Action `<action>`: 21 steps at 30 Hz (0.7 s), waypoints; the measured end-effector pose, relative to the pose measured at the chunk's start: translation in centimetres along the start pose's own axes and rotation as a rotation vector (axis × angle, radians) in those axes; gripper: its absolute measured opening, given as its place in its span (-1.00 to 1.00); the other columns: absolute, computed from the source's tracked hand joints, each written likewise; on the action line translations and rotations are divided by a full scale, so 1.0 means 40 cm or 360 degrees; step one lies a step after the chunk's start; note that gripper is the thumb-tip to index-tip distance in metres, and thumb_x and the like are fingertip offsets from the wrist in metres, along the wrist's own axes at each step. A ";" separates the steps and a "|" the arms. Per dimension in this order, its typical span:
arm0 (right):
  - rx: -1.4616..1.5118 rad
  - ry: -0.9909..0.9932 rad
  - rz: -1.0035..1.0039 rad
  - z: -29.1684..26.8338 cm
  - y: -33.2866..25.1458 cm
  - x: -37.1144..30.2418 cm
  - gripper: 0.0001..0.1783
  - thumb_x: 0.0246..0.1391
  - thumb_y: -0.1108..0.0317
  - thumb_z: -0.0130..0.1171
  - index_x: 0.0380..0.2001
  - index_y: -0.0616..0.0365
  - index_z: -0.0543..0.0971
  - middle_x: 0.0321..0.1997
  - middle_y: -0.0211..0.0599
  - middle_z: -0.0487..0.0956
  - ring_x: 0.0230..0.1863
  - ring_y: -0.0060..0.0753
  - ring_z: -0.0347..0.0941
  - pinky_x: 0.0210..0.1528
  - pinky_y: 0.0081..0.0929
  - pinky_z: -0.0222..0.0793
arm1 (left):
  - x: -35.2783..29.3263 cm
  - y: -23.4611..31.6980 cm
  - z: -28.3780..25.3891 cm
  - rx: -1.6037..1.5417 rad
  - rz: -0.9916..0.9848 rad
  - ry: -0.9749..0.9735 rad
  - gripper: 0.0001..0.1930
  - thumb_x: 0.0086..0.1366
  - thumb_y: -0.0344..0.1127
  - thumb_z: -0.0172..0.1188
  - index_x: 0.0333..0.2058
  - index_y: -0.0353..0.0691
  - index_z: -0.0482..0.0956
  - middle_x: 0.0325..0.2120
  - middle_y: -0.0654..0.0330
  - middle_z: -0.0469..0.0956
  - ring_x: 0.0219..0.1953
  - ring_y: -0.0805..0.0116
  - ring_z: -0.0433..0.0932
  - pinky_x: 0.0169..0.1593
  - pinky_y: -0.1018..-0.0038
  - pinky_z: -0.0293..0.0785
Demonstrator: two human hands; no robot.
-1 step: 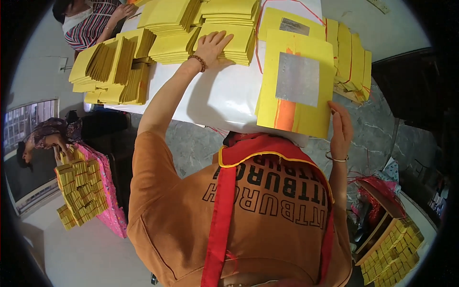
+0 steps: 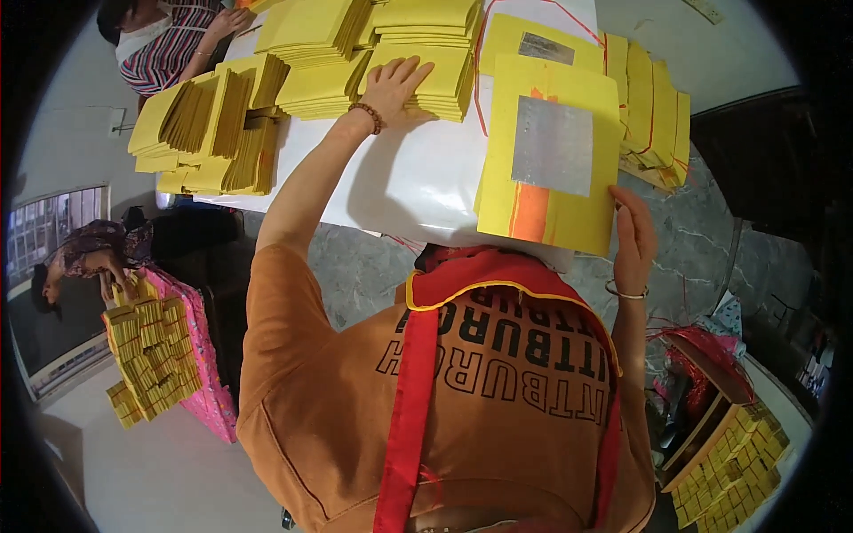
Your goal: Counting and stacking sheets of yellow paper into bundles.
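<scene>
My left hand [image 2: 393, 91], with a brown bead bracelet on the wrist, rests palm down with spread fingers on a stack of folded yellow paper [image 2: 450, 78]. At the right of the table lies a pile of larger flat yellow sheets [image 2: 577, 75]. Its top sheet carries a silver-grey rectangle [image 2: 553, 147] over an orange band [image 2: 530, 215]. Against the pile's right edge are the fingertips of my right hand [image 2: 633, 235], its fingers partly extended and a bangle on the wrist. Behind the pile, another yellow sheet [image 2: 505, 40] with a silver patch is partly covered.
More folded yellow stacks [image 2: 311, 31] line the white table [image 2: 400, 191]. Bundles tied with red string [image 2: 653, 107] stand at the right. One person [image 2: 178, 44] sits at the far left; another [image 2: 93, 249] is beside a pink-covered table [image 2: 191, 355] with yellow bundles.
</scene>
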State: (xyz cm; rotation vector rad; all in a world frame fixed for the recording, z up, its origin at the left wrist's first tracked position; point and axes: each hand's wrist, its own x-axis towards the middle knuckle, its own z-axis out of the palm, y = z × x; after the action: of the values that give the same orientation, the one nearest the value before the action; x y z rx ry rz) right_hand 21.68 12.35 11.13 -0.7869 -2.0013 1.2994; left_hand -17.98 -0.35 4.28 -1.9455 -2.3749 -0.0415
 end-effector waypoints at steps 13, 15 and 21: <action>-0.0282 -0.0060 -0.0190 -0.001 -0.019 0.010 -0.80 -0.06 0.47 0.13 -0.29 0.23 0.54 -0.17 -0.22 0.49 -0.11 -0.31 0.41 -0.07 -0.49 0.29 | -0.123 0.384 -0.286 -0.0862 0.0744 0.0328 -0.62 0.06 -0.19 0.19 -0.15 -0.23 0.47 -0.22 0.09 0.44 -0.16 0.15 0.38 -0.09 0.34 0.27; -0.0326 -0.0066 -0.0220 0.004 -0.025 0.015 -0.80 -0.09 0.47 0.16 -0.31 0.22 0.55 -0.17 -0.23 0.49 -0.11 -0.31 0.41 -0.08 -0.49 0.29 | -0.131 0.400 -0.293 -0.0742 0.0766 0.0239 -0.63 0.05 -0.20 0.20 -0.17 -0.25 0.48 -0.25 0.09 0.45 -0.18 0.16 0.39 -0.11 0.33 0.28; -0.0363 -0.0107 -0.0231 0.002 -0.021 0.020 -0.79 -0.15 0.47 0.20 -0.34 0.19 0.56 -0.17 -0.24 0.49 -0.05 -0.26 0.38 -0.03 -0.42 0.26 | -0.121 0.407 -0.275 -0.0821 0.0944 0.0423 -0.77 0.08 -0.30 0.18 -0.29 -0.26 0.52 -0.40 0.13 0.49 -0.35 0.23 0.45 -0.32 0.39 0.37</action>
State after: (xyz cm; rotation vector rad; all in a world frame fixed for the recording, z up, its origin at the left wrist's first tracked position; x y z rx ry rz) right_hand 21.01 12.63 12.03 -0.6927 -2.2435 1.0404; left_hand -0.65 -2.60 14.49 -2.5800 -1.6475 -0.8843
